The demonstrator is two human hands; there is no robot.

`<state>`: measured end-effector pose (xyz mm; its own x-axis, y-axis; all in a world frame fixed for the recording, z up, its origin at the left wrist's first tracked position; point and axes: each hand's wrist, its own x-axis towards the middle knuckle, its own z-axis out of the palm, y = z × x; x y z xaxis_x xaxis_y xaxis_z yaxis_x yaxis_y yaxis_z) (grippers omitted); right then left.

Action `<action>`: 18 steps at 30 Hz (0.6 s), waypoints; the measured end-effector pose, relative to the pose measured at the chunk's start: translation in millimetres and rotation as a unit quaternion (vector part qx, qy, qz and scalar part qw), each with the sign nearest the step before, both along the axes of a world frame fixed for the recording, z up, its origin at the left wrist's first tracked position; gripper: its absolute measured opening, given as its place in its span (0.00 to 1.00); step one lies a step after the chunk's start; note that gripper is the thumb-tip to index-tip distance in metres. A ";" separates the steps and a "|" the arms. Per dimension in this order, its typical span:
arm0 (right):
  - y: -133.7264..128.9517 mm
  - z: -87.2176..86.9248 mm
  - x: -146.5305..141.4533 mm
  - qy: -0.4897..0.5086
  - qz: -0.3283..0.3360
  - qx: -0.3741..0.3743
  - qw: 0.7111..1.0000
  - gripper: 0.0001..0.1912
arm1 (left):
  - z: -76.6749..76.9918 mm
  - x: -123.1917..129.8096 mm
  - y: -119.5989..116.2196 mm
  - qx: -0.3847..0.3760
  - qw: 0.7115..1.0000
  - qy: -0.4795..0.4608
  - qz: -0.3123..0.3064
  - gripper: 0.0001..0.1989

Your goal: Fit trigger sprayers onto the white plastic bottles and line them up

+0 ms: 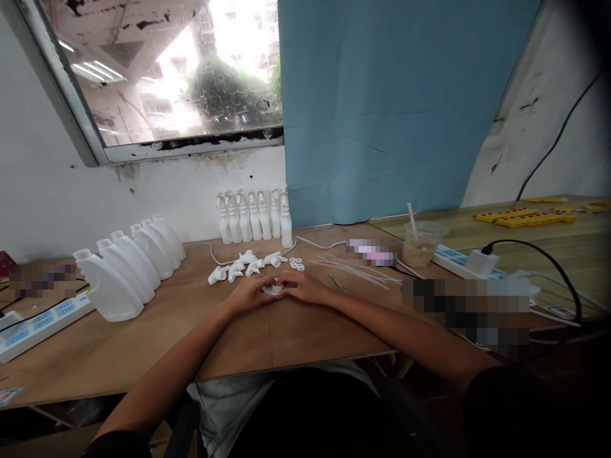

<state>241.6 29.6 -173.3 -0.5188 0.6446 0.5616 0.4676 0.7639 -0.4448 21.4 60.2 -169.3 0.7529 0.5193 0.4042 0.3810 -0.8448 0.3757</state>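
Observation:
My left hand [249,294] and my right hand [305,287] meet low over the brown tabletop [305,337], fingertips close together. Between them is a small white plastic part [273,289], mostly covered by the fingers, so its exact kind is hidden. Both hands are closed on it. Just beyond the left hand lies a loose pile of white spray trigger heads [248,262]. Several small white rings [296,263] rest behind the right hand. Thin white dip tubes [356,270] spread to its right, with a slim metal tool [338,282] in front of them.
Translucent handled bottles [117,286] line the left side, beside a power strip [48,324]. White spray bottles [252,216] stand against the wall. To the right are a plastic cup with a straw [420,245], another power strip [453,257], cables and yellow strips [525,217].

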 end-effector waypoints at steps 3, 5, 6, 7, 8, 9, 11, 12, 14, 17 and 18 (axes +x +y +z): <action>2.2 -2.1 1.0 0.001 0.006 0.006 1.000 0.04 | -1.2 -0.4 1.5 -0.002 1.000 -0.002 -0.005 0.18; 3.1 -3.6 2.2 -0.009 0.005 0.022 1.000 0.05 | -2.4 -1.3 2.7 0.005 1.000 -0.004 -0.010 0.19; 3.2 -4.0 3.1 -0.017 0.002 0.037 0.999 0.06 | -3.0 -1.9 3.3 0.008 1.000 -0.004 -0.012 0.19; 3.0 -3.8 4.1 -0.029 -0.001 0.055 0.998 0.07 | -3.4 -2.5 3.8 0.012 1.000 -0.005 -0.012 0.19; 2.6 -2.9 5.4 -0.043 0.001 0.073 0.996 0.08 | -3.7 -3.1 4.1 0.013 1.000 -0.006 -0.014 0.18; 2.1 -1.0 7.1 -0.058 0.009 0.088 0.994 0.08 | -3.7 -3.6 4.3 0.013 1.000 -0.005 -0.017 0.18; 1.5 5.7 12.2 -0.080 0.038 0.101 0.991 0.09 | -3.1 -4.2 4.0 0.010 1.000 -0.003 -0.018 0.18; 1.8 10.3 16.0 -0.078 0.046 0.100 0.991 0.10 | -2.5 -4.2 3.6 0.010 1.000 0.000 -0.017 0.18; 4.6 21.1 27.1 -0.057 0.019 0.092 0.994 0.12 | -1.1 -3.8 2.5 0.012 1.000 0.006 -0.015 0.18; 14.1 36.7 54.1 -0.094 -0.152 0.048 0.983 0.14 | 0.1 -2.4 0.6 0.019 1.000 0.019 -0.007 0.17; 17.8 40.6 65.4 -0.142 -0.224 0.016 0.964 0.14 | 0.2 -1.7 -0.1 0.015 1.000 0.024 0.000 0.17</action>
